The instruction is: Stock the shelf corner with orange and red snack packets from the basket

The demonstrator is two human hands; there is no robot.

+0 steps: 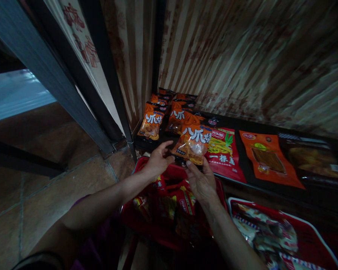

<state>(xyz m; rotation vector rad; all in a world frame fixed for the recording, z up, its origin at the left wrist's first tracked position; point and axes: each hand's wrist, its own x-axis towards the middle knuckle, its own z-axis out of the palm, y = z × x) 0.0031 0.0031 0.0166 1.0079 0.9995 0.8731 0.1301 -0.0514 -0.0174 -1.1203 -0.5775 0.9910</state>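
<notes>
An orange snack bag with white lettering and black edges is held tilted above the front of a dark shelf. My right hand grips its bottom edge, thumb on the front. At the bag's lower left corner is my left hand, its fingers partly apart; whether it touches the bag is unclear. Matching orange bags stand behind in two rows, with one orange bag at the front left. Below my hands sits a red basket with several red and yellow snack packets inside.
Right of the held bag, a red snack packet, an orange packet and a dark packet lie on the shelf. A second red basket with pale packets stands lower right. Dark metal posts rise at left, beside the tiled floor.
</notes>
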